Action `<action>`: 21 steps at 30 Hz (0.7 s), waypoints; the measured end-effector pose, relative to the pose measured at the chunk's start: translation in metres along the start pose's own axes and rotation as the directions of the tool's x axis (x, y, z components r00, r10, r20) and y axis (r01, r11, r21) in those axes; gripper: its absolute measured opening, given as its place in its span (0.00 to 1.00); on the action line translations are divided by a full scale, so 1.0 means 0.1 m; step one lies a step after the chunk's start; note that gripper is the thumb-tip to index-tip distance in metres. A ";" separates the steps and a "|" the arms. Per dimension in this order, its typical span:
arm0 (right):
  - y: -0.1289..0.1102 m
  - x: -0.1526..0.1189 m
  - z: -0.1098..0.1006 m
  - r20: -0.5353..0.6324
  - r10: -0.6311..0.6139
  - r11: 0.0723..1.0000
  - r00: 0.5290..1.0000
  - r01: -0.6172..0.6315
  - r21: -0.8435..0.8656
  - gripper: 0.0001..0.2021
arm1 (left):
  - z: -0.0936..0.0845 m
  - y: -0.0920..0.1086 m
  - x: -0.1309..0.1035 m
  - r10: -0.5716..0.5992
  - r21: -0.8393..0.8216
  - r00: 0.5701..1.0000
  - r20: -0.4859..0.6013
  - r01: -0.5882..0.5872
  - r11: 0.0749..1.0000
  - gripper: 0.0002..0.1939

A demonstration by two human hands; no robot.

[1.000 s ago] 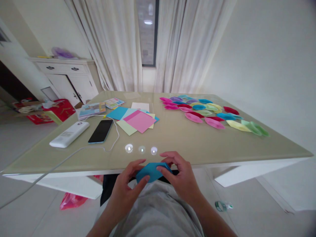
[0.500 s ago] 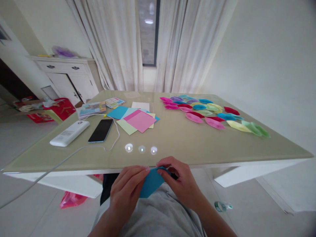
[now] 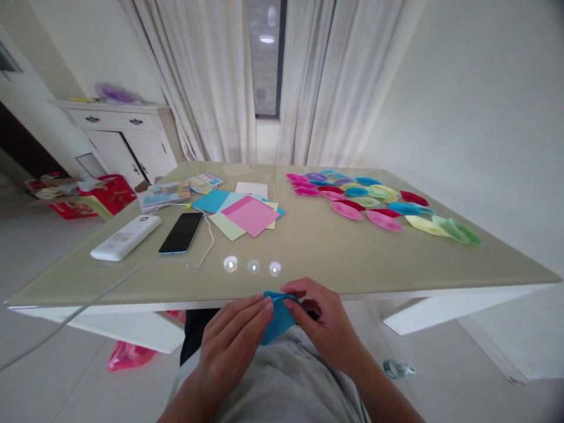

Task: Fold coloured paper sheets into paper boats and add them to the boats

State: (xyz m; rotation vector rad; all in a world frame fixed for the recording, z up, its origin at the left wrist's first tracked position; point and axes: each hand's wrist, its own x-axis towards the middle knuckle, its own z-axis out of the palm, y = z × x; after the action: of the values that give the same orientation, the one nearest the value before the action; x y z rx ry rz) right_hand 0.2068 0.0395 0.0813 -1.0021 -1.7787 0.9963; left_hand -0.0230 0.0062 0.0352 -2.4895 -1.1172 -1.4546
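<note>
A sheet of blue paper (image 3: 278, 324) is held between both hands, just off the table's front edge and above my lap. Its upper edge is folded over. My left hand (image 3: 235, 332) grips the left side, fingers together. On the right side, my right hand (image 3: 319, 317) pinches the upper edge between thumb and forefinger. Farther off, a stack of coloured paper squares (image 3: 250, 216) lies at the middle left of the table. Several folded, leaf-shaped paper pieces (image 3: 384, 220) in pink, red, blue, yellow, green and purple are spread over the right side.
On the table's (image 3: 335, 258) left lie a phone (image 3: 181, 233), a white power bank (image 3: 126, 238) with a cable (image 3: 132, 272), and booklets (image 3: 165, 194). A plastic bottle (image 3: 398, 369) and a pink bag (image 3: 130, 356) are on the floor. Curtains and a cabinet (image 3: 127, 138) stand behind.
The blue paper has tilted, and a folded flap now shows along its top. My left hand has shifted slightly right, closer to my right hand, which stays nearly in place.
</note>
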 end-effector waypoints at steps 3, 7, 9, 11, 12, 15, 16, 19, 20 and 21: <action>-0.02 -0.01 -0.01 0.024 -0.026 0.999 0.999 0.025 0.022 0.08 | 0.06 0.03 0.12 -0.248 -0.132 0.968 -0.019 0.244 0.961 0.22; -0.07 -0.02 -0.04 0.068 -0.054 0.998 0.996 0.054 0.016 0.07 | 0.04 0.02 0.19 -0.391 -0.349 0.916 0.092 0.397 0.848 0.08; -0.10 -0.02 -0.07 0.120 -0.052 0.998 0.991 0.048 0.033 0.05 | 0.01 0.02 0.18 -0.477 -0.447 0.864 0.162 0.495 0.745 0.05; -0.12 -0.02 -0.10 0.191 -0.048 0.997 0.980 0.034 0.072 0.06 | -0.01 0.02 0.15 -0.567 -0.519 0.781 0.262 0.609 0.600 0.03; -0.13 -0.01 -0.11 0.221 -0.046 0.995 0.974 0.025 0.093 0.07 | -0.02 0.02 0.14 -0.600 -0.545 0.737 0.311 0.655 0.523 0.04; -0.11 0.00 -0.15 0.252 -0.038 0.993 0.967 0.009 0.117 0.10 | -0.03 0.03 0.13 -0.629 -0.618 0.675 0.386 0.695 0.368 0.08; -0.10 0.00 -0.15 0.243 -0.036 0.993 0.969 0.008 0.115 0.10 | -0.03 0.04 0.14 -0.628 -0.643 0.677 0.384 0.684 0.344 0.09; -0.07 0.00 -0.15 0.207 -0.008 0.991 0.978 -0.020 0.132 0.10 | -0.06 0.04 0.16 -0.650 -0.669 0.652 0.391 0.686 0.285 0.12; -0.07 -0.01 -0.15 0.201 0.005 0.989 0.980 -0.035 0.147 0.11 | -0.07 0.05 0.17 -0.660 -0.659 0.629 0.410 0.705 0.262 0.13; -0.06 -0.01 -0.14 0.196 0.017 0.986 0.981 -0.049 0.159 0.10 | -0.09 0.04 0.18 -0.666 -0.644 0.608 0.432 0.725 0.245 0.14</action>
State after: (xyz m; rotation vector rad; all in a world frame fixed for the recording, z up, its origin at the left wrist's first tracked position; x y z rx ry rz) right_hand 0.2190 0.0398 0.0913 -0.8592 -1.8074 1.2757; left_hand -0.0214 0.0096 0.0552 -2.5690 -2.2502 -2.6015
